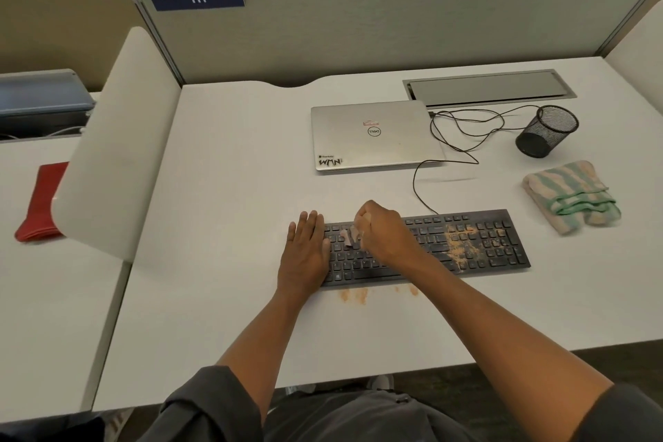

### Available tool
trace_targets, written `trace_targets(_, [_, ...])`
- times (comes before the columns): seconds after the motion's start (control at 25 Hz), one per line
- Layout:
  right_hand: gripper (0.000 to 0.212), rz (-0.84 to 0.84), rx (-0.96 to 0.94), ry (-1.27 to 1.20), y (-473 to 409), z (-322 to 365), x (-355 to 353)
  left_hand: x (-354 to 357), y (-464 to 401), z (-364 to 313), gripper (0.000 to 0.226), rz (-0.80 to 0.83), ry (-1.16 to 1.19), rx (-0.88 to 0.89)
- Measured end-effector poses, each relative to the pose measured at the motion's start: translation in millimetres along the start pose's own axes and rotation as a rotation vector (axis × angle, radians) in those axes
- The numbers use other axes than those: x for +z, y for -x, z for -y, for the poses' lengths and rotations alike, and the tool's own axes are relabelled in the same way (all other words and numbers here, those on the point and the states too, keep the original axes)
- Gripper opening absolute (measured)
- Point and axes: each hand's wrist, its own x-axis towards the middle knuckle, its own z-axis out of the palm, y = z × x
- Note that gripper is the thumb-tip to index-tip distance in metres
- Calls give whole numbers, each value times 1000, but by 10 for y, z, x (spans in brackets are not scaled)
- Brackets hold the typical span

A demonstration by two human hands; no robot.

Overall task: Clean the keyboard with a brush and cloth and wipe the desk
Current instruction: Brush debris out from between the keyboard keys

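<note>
A black keyboard lies on the white desk, with tan dust scattered over its right-middle keys. My right hand is closed on a small pale brush, whose bristles touch the left keys. My left hand lies flat, fingers extended, on the keyboard's left end. Tan dust patches sit on the desk just in front of the keyboard. A folded green-and-cream striped cloth rests to the right of the keyboard, untouched.
A closed silver laptop lies behind the keyboard, its black cable looping to the keyboard. A black mesh pen cup stands at the back right. Grey partitions wall the desk; a red pouch lies on the neighbouring desk.
</note>
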Motion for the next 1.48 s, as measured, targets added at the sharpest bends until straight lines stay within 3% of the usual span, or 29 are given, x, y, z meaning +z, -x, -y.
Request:
trace_targets(0.28, [21, -101, -16, -17, -39, 96, 47, -76, 115, 185, 89, 56, -33, 60])
trace_targets(0.56, [25, 3, -57, 238, 4, 173, 247, -215, 309, 549, 118, 158, -195, 147])
trace_targets(0.8, [23, -128, -85, 98, -124, 399, 315, -219, 366, 605, 126, 219, -249, 176])
trace_targets(1.08, [27, 33, -89, 279, 10, 438, 415, -161, 372, 605, 129, 209, -256, 207])
trace_targets(1.28, [25, -67, -56, 142, -135, 576, 357, -150, 372, 609, 125, 202, -241, 196])
trace_targets(1.48, [32, 172, 13, 343, -54, 541, 372, -141, 372, 622, 124, 196, -240, 196])
